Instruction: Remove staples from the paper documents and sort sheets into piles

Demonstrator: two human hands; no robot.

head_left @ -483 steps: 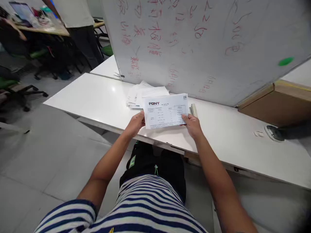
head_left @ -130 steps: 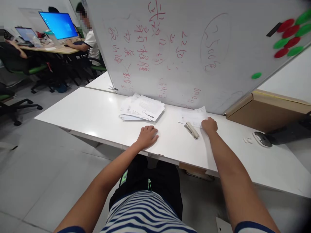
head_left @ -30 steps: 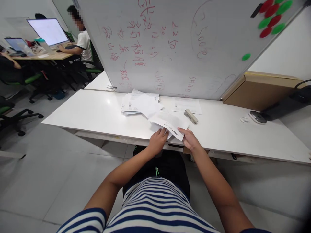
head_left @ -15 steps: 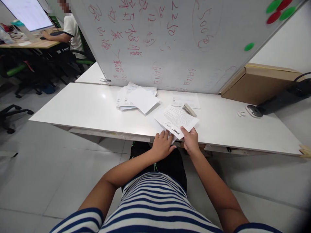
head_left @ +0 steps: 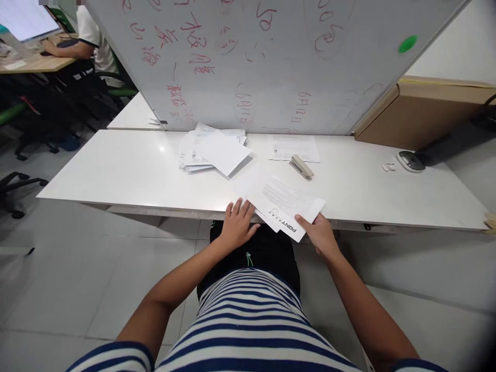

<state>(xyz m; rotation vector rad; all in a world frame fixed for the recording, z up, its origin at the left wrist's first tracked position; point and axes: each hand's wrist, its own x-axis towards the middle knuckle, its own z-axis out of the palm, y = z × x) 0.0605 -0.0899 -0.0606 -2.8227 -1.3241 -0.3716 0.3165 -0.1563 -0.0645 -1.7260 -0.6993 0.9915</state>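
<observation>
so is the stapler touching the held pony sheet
Apart: the head view shows bare desk between the stapler and the far edge of the PONY sheet.

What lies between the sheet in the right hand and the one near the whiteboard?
A stapler lies between the printed sheet held in the right hand and the far sheet; the head view shows it.

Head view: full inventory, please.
Desk: 1, white, centre
Whiteboard: 1, white, behind desk
Magnet: 1, green, whiteboard
Stapler: 1, beige, desk
Flat sheet: 1, white, behind stapler
Paper pile: 1, white, left of stapler
PONY sheet: 1, white, near edge
Lower sheet: 1, white, beneath PONY sheet
Mouse: 1, grey, right
Box: 1, brown, right
Monitor: 1, pale, upper left
Co-worker: 1, white sleeve, upper left
Chairs: several, black, left
Left hand: 1, desk edge
Right hand: 1, on PONY sheet
</observation>
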